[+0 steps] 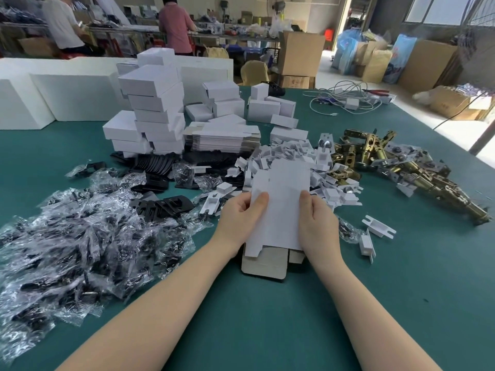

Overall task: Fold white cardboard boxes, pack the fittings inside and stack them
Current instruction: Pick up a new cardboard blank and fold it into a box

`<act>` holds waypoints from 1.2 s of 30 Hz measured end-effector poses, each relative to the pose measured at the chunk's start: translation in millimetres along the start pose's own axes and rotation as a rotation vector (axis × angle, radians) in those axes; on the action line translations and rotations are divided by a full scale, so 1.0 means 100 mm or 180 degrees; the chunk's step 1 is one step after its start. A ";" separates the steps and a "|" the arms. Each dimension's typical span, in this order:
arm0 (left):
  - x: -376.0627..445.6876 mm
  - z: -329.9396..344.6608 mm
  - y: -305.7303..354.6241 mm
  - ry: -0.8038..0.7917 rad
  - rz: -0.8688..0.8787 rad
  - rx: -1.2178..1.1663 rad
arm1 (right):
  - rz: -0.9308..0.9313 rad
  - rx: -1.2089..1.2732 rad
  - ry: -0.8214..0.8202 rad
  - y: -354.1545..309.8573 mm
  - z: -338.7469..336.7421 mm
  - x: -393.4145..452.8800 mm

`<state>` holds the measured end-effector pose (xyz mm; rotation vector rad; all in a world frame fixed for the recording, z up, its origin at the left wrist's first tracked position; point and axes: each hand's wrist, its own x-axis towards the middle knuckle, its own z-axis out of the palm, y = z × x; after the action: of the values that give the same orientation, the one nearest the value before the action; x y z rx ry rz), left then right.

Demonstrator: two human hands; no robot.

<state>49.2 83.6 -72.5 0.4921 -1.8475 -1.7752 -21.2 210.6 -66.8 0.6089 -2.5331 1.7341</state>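
A flat white cardboard box blank (281,210) is held upright over the green table (267,330), its grey-backed flaps hanging at the bottom. My left hand (241,212) grips its left edge with the thumb on the front. My right hand (317,218) grips its right edge the same way. A stack of flat blanks (222,139) lies behind, and folded white boxes (155,108) are stacked at the back left. Brass latch fittings (396,162) lie heaped to the right.
Clear bags of black parts (80,236) cover the left of the table, with black plates (166,204) nearby. White cardboard inserts (289,156) are piled in the middle, two loose ones (375,231) at right. Cables (348,100) lie far right. Two people work at a back bench.
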 end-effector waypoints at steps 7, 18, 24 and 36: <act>0.05 -0.03 -0.03 0.0475 0.0621 0.0921 | -0.0106 -0.0052 -0.0029 -0.01 0.06 -0.02; 0.02 -0.05 -0.09 0.0050 0.0961 0.1330 | -0.0098 -0.0003 0.0216 0.00 0.00 -0.01; 0.09 -0.15 -0.04 0.0682 0.0758 0.0840 | -0.0184 -0.0158 -0.0568 0.01 0.04 -0.05; 0.09 -0.11 -0.07 0.0591 0.0261 0.0594 | -0.0108 0.0294 -0.0348 0.09 0.04 0.02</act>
<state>47.6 69.2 -78.0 0.6202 -1.8819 -1.4594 -25.5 209.5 -76.1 0.7675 -2.5069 1.8648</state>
